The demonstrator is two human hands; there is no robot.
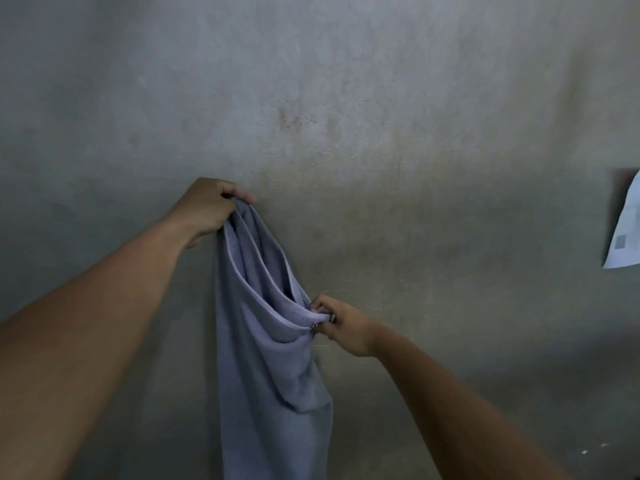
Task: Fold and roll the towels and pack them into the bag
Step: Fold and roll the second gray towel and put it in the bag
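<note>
A pale lilac-blue towel [266, 368] hangs in the air in front of a wall, its lower end running out of the bottom of the view. My left hand [207, 209] grips one top corner, held high. My right hand [341, 323] pinches another part of the top edge, lower and to the right. The hem sags in a loop between the two hands. No bag is in view.
A stained grey-beige plaster wall [346, 116] fills the whole background. A white sheet of paper [625, 233] hangs at the right edge.
</note>
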